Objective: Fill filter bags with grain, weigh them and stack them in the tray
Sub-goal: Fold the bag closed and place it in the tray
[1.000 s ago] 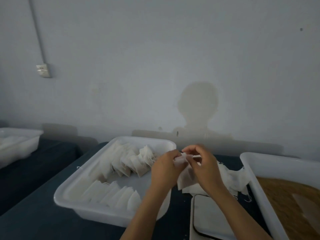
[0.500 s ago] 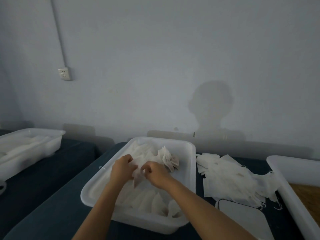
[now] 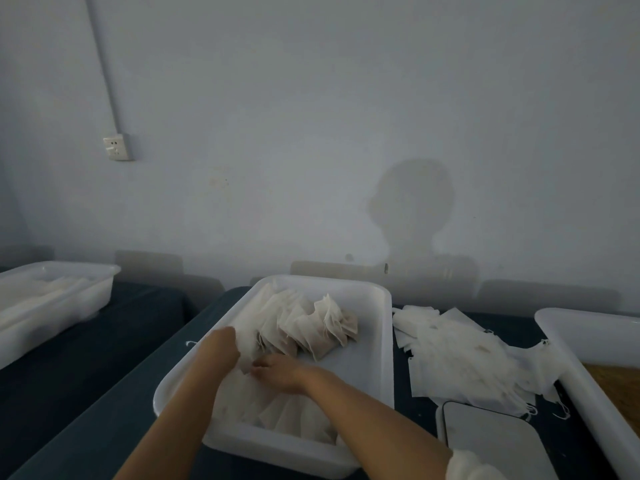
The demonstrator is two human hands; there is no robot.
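White plastic forms the tray (image 3: 382,327) at the centre of a dark blue surface (image 3: 104,410), seen from above by a camera on the person's head. Inside the tray, filled filter bags (image 3: 311,327) stand on edge in a leaning row toward the far side, and a second row of bags (image 3: 287,414) lies along the near side.

Both hands reach into the tray between the two rows. The left hand (image 3: 221,348) has its fingers curled around the near end of the far row. The right hand (image 3: 280,370) lies just beside it, palm down, its fingertips meeting the left hand at the foot of the same bags; whether it pinches a bag or only presses on it cannot be told. Both forearms are bare, and a bit of white sleeve (image 3: 467,467) shows at the bottom edge.

To the right of the tray, a loose heap of flat empty bags (image 3: 460,358) lies on the surface. Just in front of the heap sits a white scale (image 3: 491,441) with a flat plate. At the far right, a white tub (image 3: 581,372) holds brown grain (image 3: 620,379), only partly in view. At the far left, well apart, stands another white tray (image 3: 86,296) with pale contents.

Behind everything is a pale grey wall (image 3: 311,116) with a power socket (image 3: 116,147) and the shadow of a head (image 3: 415,206).
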